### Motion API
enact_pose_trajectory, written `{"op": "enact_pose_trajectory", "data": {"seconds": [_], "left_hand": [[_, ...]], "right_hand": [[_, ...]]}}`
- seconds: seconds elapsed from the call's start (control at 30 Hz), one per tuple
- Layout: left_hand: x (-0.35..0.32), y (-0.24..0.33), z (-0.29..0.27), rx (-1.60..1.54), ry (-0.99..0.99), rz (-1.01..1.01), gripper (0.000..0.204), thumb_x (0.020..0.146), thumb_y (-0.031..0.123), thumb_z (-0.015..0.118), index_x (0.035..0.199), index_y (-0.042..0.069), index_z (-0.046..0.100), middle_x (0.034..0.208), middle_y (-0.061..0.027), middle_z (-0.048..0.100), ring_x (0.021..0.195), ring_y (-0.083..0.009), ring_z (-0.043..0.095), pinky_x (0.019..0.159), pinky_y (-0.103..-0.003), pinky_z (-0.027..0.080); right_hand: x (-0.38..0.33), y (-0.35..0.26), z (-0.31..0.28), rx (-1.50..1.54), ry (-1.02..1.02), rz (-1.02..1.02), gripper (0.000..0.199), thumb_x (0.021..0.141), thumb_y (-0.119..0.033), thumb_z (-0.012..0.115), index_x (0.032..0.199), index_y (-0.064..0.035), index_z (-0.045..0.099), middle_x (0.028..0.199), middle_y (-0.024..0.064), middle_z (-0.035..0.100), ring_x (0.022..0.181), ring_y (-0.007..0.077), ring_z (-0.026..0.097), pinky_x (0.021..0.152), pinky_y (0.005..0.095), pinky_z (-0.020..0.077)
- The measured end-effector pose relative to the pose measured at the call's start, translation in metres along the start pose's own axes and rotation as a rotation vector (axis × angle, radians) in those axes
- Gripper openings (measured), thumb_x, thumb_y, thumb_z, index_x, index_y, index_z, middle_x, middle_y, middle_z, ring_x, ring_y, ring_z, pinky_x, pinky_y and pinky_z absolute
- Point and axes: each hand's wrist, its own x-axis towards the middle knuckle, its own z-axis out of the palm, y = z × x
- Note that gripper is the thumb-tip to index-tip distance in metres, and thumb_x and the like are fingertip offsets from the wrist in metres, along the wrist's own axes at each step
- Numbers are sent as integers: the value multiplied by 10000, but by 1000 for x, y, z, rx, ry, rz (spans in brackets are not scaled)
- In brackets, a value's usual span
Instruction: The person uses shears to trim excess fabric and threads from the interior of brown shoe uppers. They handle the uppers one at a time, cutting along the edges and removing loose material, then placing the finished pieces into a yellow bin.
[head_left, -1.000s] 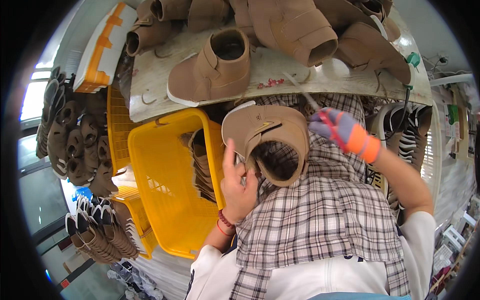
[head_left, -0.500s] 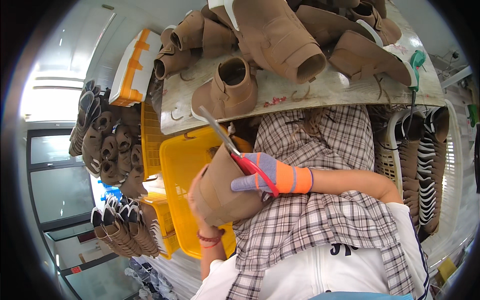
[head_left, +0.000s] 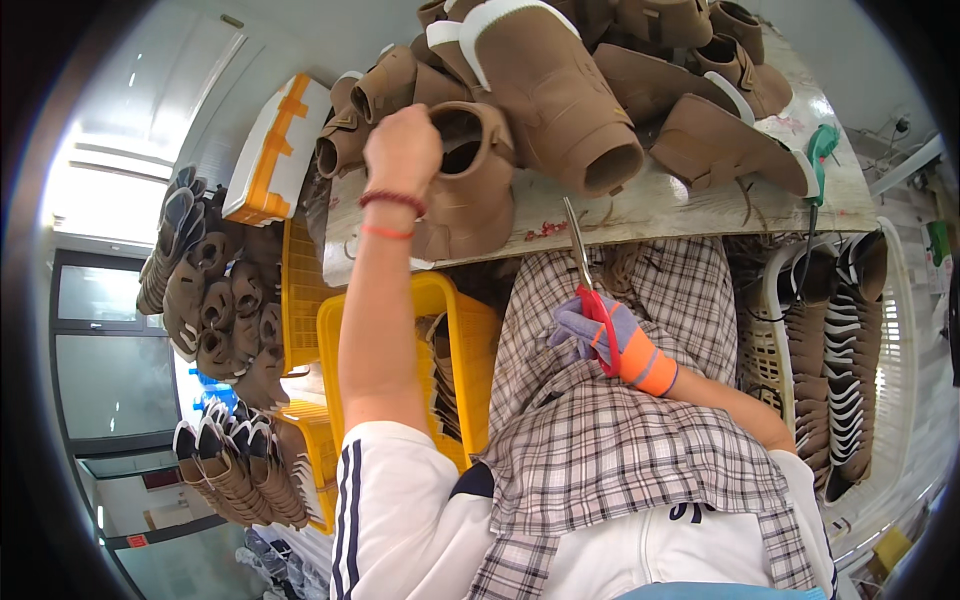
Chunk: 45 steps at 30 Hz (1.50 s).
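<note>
My left hand (head_left: pixel 403 150) is bare and closed, with its fingers at the collar of a brown shoe upper (head_left: pixel 483 205). That upper stands at the near left edge of the worktable, its round opening facing up. Over my lap, my right hand (head_left: pixel 612 335), in a grey and orange glove, holds a pair of scissors (head_left: pixel 598 320). Their red handles are in my grip and the metal blades point toward the table. A larger brown boot upper (head_left: pixel 555 95) with a white edge lies just right of the upper at my left hand.
More brown uppers (head_left: pixel 725 150) are heaped on the table (head_left: pixel 690 215). A green-handled tool (head_left: pixel 822 150) with a cord sits at its right edge. A yellow basket (head_left: pixel 475 350) holding brown pieces stands below my left arm. A white crate (head_left: pixel 785 345) with stacked uppers is at right.
My left hand has moved from the upper over my lap up to the one on the table. The lap upper has left my hands. My right hand has drawn right with the scissors.
</note>
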Motion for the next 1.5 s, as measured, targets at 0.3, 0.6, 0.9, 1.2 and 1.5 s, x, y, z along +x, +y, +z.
{"op": "enact_pose_trajectory", "data": {"seconds": [0.3,0.6,0.9,1.2,1.5], "left_hand": [[-6,-32,17,36,-131,89,232,844,117,474,951,80,676,962,-183,676,953,-365,638,823,-456,509],[10,-37,71,-13,-280,1,236,820,122,529,979,8,660,999,-240,657,967,-400,634,831,-470,509],[-13,-84,104,-168,-130,-82,254,767,104,556,977,50,687,987,-217,661,987,-386,617,838,-445,498],[-119,-232,5,-936,460,-348,307,924,186,496,1178,80,631,1114,-77,653,1022,-280,614,920,-348,468],[-140,-233,182,-1935,357,-960,349,946,238,493,1242,82,590,1167,-63,633,1058,-259,597,939,-340,458]], "right_hand": [[20,25,-10,9,-22,40,287,926,-263,610,977,19,586,790,101,695,481,94,548,441,210,432],[22,26,-8,-49,-43,104,288,935,-274,589,977,10,609,793,110,693,455,109,521,440,234,450],[14,11,-1,-107,-8,82,282,916,-273,614,957,5,601,782,85,691,505,88,548,447,212,419],[10,11,-7,-110,46,-100,230,901,-199,652,965,10,583,790,90,674,648,118,621,539,235,495],[10,-4,-26,-203,239,-172,205,894,-185,653,999,-22,588,784,62,670,665,101,626,512,211,449]]}}
